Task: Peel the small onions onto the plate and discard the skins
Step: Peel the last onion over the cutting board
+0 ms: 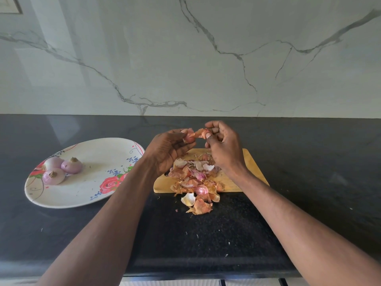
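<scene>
Left hand [165,150] grips onion [188,137]; right hand [223,149] pinches skin [203,133].

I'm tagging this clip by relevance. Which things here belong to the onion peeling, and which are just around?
Part of the job:
- left hand holding the onion
- right hand pulling its skin
- plate with three peeled onions
- pile of skins
- cutting board under the pile

Just around:
- black counter
- marble wall

Wooden cutting board [252,168] on black countertop [309,162]
</scene>
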